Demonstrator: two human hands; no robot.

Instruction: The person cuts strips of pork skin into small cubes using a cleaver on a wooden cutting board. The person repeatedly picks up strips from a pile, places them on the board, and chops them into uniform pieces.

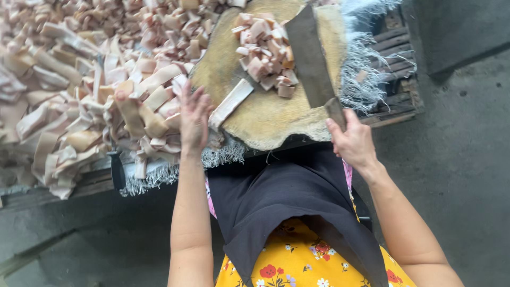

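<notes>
Cleaver (pixel 311 56) sits clenched in our right hand (pixel 353 141), blade flat beside the cut cubes (pixel 268 56) on the round block (pixel 276 117) — our left hand (pixel 194 117), fingers spread and empty, reaches the nearby strip (pixel 231 103) for feeding.

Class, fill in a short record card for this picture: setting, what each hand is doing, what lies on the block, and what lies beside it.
Setting: round wooden chopping block on a slatted bench
Right hand: grips the handle of a broad cleaver, blade resting on the block
Left hand: fingers spread over a pile of long meat strips
On the block: heap of cut meat cubes, one uncut strip
Clothing: dark apron over yellow flowered fabric
</notes>
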